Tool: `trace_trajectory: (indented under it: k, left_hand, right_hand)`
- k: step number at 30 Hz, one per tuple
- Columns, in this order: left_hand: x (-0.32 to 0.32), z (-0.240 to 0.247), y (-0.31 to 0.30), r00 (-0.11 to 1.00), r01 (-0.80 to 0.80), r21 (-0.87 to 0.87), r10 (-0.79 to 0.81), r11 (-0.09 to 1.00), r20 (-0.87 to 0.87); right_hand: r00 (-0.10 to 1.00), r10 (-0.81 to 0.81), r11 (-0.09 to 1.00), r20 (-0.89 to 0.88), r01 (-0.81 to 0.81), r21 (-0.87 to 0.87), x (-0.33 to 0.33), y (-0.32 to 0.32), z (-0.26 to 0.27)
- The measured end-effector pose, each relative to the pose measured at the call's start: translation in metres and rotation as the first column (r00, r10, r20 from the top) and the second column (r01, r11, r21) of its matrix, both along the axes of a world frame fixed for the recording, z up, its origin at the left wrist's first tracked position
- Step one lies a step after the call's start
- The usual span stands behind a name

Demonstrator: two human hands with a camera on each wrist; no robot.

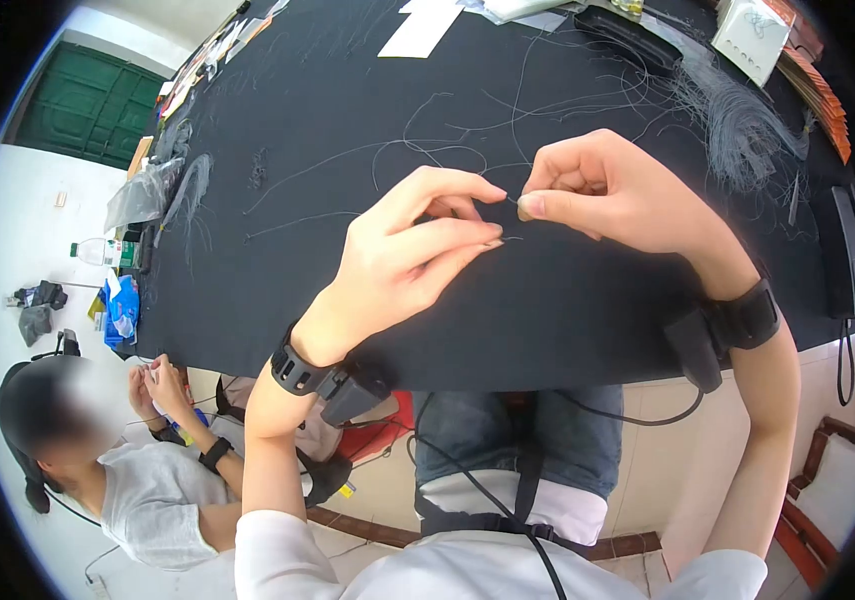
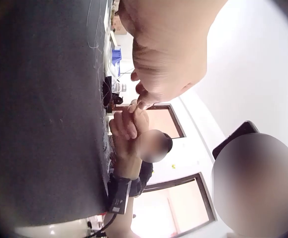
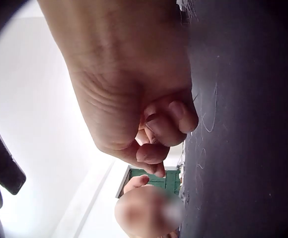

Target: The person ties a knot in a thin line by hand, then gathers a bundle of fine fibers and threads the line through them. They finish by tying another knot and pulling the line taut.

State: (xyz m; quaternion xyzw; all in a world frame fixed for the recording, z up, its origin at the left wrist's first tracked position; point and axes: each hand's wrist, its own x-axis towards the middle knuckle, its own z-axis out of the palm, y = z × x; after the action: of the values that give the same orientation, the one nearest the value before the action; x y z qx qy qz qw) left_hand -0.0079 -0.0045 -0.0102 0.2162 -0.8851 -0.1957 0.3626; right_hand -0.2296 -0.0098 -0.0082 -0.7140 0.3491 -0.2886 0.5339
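Over the near part of the black table, both hands meet with their fingertips close together. The left hand [image 1: 397, 245] pinches a thin grey thread [image 1: 513, 238], a short end of which sticks out past its fingertips. Facing it, the right hand [image 1: 622, 195] pinches thread between thumb and curled index finger, its other fingers folded in. A short dark bit of thread spans the small gap between the two hands. In the left wrist view, the right hand [image 2: 126, 124] shows beyond the left palm. The right wrist view shows the curled fingers [image 3: 166, 130] of the right hand.
Loose long threads [image 1: 427, 140] lie on the black cloth [image 1: 567, 320] beyond the hands. A thick bundle of grey threads [image 1: 747, 130] lies at the right, near a black case [image 1: 627, 40]. White papers [image 1: 419, 30] lie at the far edge. Another person [image 1: 157, 490] sits at the left.
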Motion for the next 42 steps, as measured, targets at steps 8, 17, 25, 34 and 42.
trace_trajectory:
  k: [8,17,25,34,42]
  left_hand:
    - [0.000,0.005,0.005,0.992,0.030,-0.081,-0.019,0.996,0.125]
    - [0.000,0.004,0.003,0.986,0.121,-0.168,-0.099,0.978,0.134]
    - [-0.002,0.006,0.005,0.998,0.043,-0.135,-0.037,0.990,0.043]
    - [-0.001,0.009,0.006,0.999,-0.011,-0.120,0.005,0.993,-0.053]
    - [-0.001,0.008,0.007,0.995,0.001,-0.094,-0.010,0.996,-0.097]
  right_hand:
    - [0.997,0.064,0.990,-0.052,-0.070,-0.124,0.006,0.007,0.000]
    - [0.992,0.086,0.978,-0.088,-0.101,-0.183,0.006,0.008,-0.001]
    - [0.999,0.049,0.992,0.017,-0.046,-0.117,0.008,0.010,-0.004]
    - [0.996,-0.007,0.994,0.091,0.017,-0.111,0.007,0.011,0.000]
    - [0.993,0.020,0.996,0.117,-0.008,-0.094,0.008,0.012,0.000]
